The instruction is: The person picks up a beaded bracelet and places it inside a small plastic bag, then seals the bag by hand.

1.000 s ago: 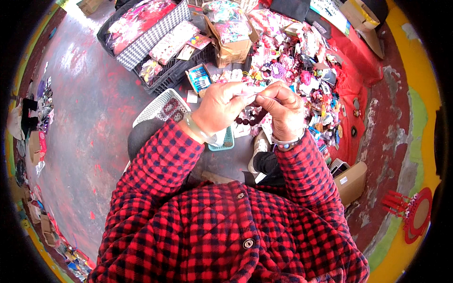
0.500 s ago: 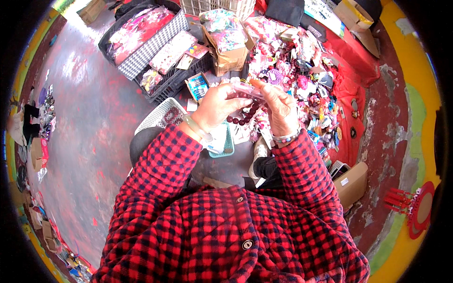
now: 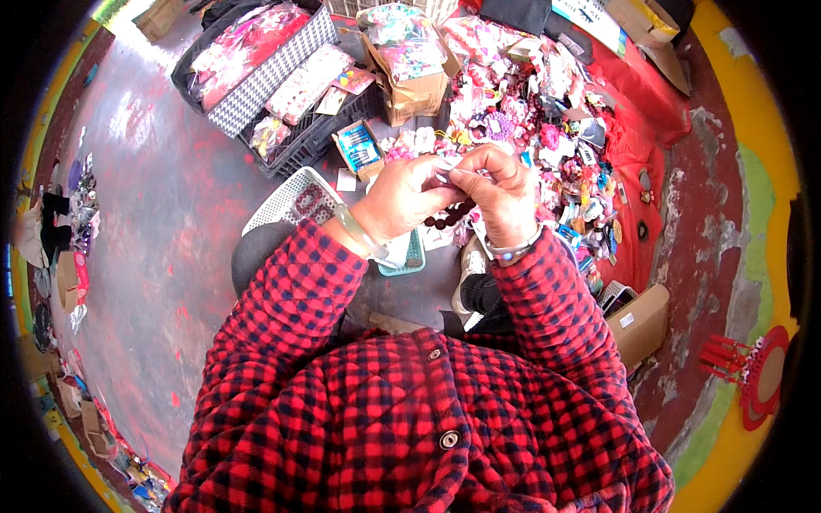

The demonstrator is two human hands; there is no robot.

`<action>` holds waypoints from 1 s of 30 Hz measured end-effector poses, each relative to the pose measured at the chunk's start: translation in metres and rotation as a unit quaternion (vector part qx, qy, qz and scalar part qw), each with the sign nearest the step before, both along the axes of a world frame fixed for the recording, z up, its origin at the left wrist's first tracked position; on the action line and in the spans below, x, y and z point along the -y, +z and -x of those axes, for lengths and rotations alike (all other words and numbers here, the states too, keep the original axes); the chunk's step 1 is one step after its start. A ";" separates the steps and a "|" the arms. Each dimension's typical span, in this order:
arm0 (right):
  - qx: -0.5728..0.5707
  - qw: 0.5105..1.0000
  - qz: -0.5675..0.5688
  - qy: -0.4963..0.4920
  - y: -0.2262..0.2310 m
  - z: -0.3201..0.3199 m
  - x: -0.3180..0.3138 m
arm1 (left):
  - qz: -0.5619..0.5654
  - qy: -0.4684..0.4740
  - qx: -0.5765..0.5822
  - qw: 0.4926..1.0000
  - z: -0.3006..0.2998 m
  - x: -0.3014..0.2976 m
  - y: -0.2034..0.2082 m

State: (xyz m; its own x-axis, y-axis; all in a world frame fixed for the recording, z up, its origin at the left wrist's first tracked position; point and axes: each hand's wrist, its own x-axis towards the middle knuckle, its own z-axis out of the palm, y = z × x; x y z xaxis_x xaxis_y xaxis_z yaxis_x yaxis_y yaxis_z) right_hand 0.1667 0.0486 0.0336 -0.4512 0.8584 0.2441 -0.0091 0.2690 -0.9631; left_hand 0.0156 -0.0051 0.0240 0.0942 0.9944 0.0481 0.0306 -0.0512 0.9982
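Between my two hands, in front of my chest, hangs a bracelet of dark red beads (image 3: pixel 449 217), partly hidden by my fingers. My left hand (image 3: pixel 398 198) is closed, its thumb and fingers pinching from the left. From the right, my right hand (image 3: pixel 505 193) pinches at the same spot, thumb bent toward the left fingertips. A bit of clear plastic packaging (image 3: pixel 442 173) shows at the fingertips, mostly covered. Below the hands is a small teal basket (image 3: pixel 414 260) with something white at its edge. A white basket (image 3: pixel 275 203) with dark red bracelets (image 3: pixel 310 203) stands left of my forearm.
A heap of colourful hair accessories (image 3: pixel 547 141) spreads over red cloth (image 3: pixel 637 111) ahead and right. Ahead stand a small box of blue packs (image 3: pixel 359 147), a cardboard box (image 3: pixel 416 96), a black crate (image 3: pixel 301 147) and a houndstooth-patterned bag (image 3: pixel 278 73). Another cardboard box (image 3: pixel 640 329) sits right.
The clear plastic packaging, earlier plainly visible between my hands, is now mostly covered by fingers. My right hand has bent in closer to the left, and less of the bracelet shows.
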 end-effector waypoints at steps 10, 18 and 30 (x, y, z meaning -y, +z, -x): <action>0.185 0.974 -0.069 0.108 0.005 -0.005 -0.011 | 0.021 -0.075 -0.118 0.990 0.008 -0.003 -0.008; 0.223 0.902 -0.347 0.126 0.014 -0.001 -0.005 | 0.018 -0.195 -0.079 0.977 0.011 -0.002 -0.001; 0.107 0.988 0.073 0.081 0.005 -0.014 -0.022 | 0.057 -0.115 0.079 0.989 0.022 -0.009 -0.012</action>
